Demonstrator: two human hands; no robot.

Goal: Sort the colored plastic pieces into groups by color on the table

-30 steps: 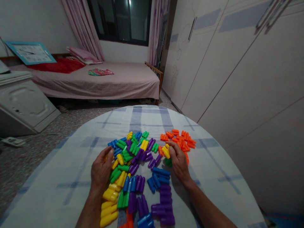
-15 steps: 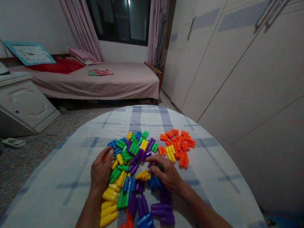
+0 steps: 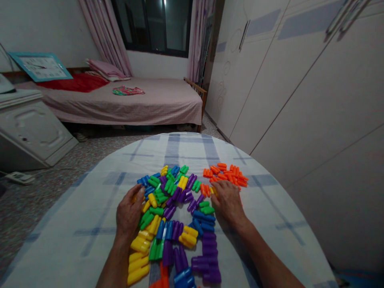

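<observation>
Colourful plastic building pieces lie in a dense spread on a round table with a checked cloth [image 3: 81, 212]. My left hand [image 3: 129, 212] rests at the spread's left edge, and a small yellow piece [image 3: 134, 198] shows by its fingers. My right hand [image 3: 228, 202] is cupped over the near edge of the orange pieces [image 3: 226, 174], with a yellow piece [image 3: 213, 191] showing at its fingertips. Whether either hand grips anything is hidden. Close by the right hand lie green pieces [image 3: 207, 207]. A yellow pair [image 3: 189, 236] sits between blue and purple pieces.
Beyond the table stands a bed with a pink sheet [image 3: 126, 108]. A white wardrobe [image 3: 300, 100] runs along the right side. A white cabinet [image 3: 30, 128] and a power strip [image 3: 19, 178] are at the left, on a speckled floor [image 3: 48, 188].
My right hand has moved up and right, from the blue pieces to the orange ones. A yellow pair and green pieces now lie where it was. My left hand has barely moved.
</observation>
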